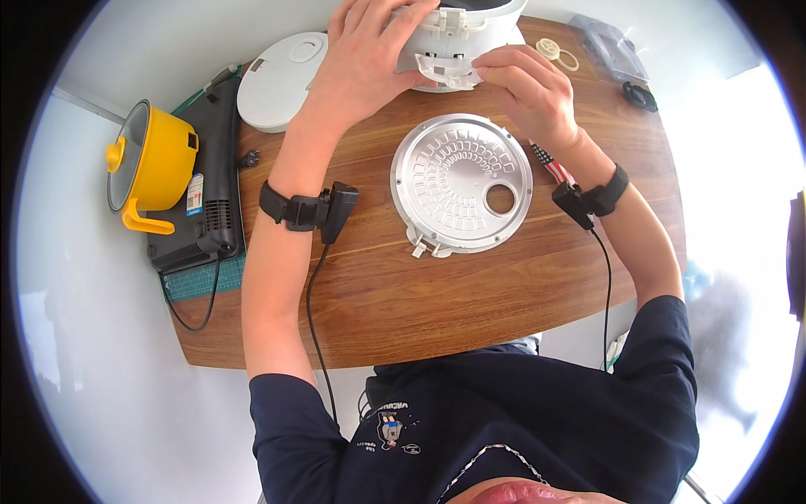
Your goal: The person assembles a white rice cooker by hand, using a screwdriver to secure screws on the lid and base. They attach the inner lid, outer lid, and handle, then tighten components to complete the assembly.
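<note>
At the far edge of the table stands a white rice cooker body (487,32), cut off by the top of the picture. My left hand (365,63) grips its left side, fingers over the upper part and thumb by the front. My right hand (537,94) pinches the right end of a curved white plastic piece (447,70) at the cooker's front, below a hinge-like bracket (454,21). Whether that piece is still attached, I cannot tell. Nearer to me lies a round metal lid plate (437,206) with embossed rings and a round hole.
A white round lid (267,91) lies at the left. Beyond it, a yellow pot (165,160) rests on a black appliance (217,172) over a green mat (195,283). A striped handle (552,165), cream rings (549,49) and a clear box (606,40) are at right.
</note>
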Motion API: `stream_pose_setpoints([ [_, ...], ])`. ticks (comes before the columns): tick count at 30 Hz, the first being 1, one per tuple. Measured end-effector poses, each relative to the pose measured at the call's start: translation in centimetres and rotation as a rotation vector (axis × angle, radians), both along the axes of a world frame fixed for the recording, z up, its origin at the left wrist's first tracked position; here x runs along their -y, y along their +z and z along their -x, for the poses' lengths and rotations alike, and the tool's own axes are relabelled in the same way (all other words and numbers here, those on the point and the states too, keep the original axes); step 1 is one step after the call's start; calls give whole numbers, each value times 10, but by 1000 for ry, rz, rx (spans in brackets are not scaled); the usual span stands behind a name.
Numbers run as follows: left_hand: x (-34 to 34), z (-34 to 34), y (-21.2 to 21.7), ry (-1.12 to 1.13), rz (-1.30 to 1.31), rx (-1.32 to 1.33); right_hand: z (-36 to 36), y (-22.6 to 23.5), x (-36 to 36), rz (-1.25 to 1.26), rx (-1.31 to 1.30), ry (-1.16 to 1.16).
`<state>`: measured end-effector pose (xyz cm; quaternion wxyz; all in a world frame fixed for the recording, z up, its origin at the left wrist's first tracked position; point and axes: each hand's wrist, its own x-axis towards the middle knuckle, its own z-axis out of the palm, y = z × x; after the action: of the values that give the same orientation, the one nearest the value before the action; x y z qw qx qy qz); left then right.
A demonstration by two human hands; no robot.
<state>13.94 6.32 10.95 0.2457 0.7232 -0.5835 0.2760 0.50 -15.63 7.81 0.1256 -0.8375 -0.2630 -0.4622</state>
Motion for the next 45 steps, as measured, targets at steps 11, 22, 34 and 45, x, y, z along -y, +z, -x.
stream_pose_setpoints([
  [11, 1, -1, 5, -28, -11, 37, -7, 8, -1, -14, 28, -73],
  [22, 4, -6, 7, -54, 19, -41, -19, 1, -6, -165, 52, -246],
  [34, 10, -6, 7, -76, 62, -38, -18, 5, -2, -314, -109, -250],
  [45, 15, -5, 9, -77, 66, -108, -12, 34, -4, -239, -239, -179],
])
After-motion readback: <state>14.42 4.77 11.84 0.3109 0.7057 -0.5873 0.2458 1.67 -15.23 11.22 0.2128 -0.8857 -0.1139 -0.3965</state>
